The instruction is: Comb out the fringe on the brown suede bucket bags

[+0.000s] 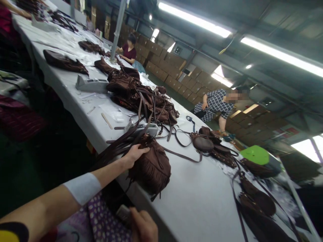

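Note:
A dark brown fringed bag lies at the near edge of the white table. My left hand grips it by its upper side, thumb on top and the other fingers partly hidden. Long brown straps trail from beside the bag over the edge. Lower down, in front of the table edge, my right hand is closed round a small pale grey object, blurred and too unclear to name.
Brown bags are heaped up the table, near a grey tape dispenser. More bags lie to the right, by a bright green item. A person in a checked top bends over across the table. Cartons line the back.

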Tool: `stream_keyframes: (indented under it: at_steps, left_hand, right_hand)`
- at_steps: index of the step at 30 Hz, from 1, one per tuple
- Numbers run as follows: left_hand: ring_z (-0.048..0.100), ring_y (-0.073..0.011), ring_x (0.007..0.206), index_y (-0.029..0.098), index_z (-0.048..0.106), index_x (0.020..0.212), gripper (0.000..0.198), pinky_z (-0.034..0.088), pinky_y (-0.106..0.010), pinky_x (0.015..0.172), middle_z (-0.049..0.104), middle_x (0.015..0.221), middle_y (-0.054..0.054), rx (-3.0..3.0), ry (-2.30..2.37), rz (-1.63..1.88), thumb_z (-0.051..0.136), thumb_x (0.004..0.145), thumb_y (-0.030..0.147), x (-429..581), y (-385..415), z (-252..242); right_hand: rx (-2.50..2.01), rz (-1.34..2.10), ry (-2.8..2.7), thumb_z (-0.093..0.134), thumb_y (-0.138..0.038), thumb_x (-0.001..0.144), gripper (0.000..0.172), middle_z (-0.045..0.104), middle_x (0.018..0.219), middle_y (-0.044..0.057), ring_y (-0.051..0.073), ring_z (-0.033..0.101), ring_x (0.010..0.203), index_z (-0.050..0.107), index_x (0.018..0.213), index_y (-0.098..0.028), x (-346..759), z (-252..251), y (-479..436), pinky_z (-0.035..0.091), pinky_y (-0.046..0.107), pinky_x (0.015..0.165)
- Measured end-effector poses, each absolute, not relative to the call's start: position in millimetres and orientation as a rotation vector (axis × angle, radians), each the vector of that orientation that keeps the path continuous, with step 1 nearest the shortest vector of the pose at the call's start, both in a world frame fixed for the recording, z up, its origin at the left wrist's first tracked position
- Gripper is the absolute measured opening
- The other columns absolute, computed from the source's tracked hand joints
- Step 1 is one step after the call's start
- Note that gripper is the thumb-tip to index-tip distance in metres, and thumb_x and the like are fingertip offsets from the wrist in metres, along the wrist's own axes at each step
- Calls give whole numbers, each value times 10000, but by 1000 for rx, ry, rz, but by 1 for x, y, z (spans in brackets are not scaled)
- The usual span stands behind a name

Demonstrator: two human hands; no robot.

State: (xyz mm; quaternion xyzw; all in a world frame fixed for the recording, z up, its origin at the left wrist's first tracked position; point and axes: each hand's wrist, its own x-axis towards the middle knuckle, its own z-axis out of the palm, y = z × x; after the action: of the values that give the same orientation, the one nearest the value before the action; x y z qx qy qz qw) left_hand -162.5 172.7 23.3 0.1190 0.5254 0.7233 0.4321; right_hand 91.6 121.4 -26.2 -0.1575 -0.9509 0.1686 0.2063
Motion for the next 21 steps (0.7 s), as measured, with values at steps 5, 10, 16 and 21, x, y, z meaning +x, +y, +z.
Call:
stream_keyframes:
  at_steps: [5,10,16,21]
  left_hand:
    - [680,-313,900,84,708,909,563,530,-387,799,719,954,-187,342,1008,1509,880,483,409,-135,136,31]
    - [686,-237,825,101,705,901,473,523,-293,725,728,916,-133,398,911,1510,825,604,450,-126,123,41]
    - [661,-205,647,105,686,790,347,504,-281,595,714,727,-79,428,928,1529,811,647,396,-133,125,74]
    - [673,-245,727,109,677,756,362,518,-329,674,717,731,-100,390,983,1595,816,613,412,-139,131,81]
  right_hand:
    - [-609,548,-2409,421,-224,957,306,636,869,43,153,623,775,599,1205,-224,103,41,184,490,221,685]
    - [-422,320,-2586,382,-156,944,357,595,836,52,168,566,762,628,1196,-214,69,69,202,460,260,681]
    - [-312,78,-2723,414,-65,875,411,589,806,44,182,514,760,621,1198,-213,36,87,207,411,272,678]
    - [-318,-56,-2948,543,-72,784,428,583,779,27,194,506,758,634,1136,-299,54,58,180,372,288,677]
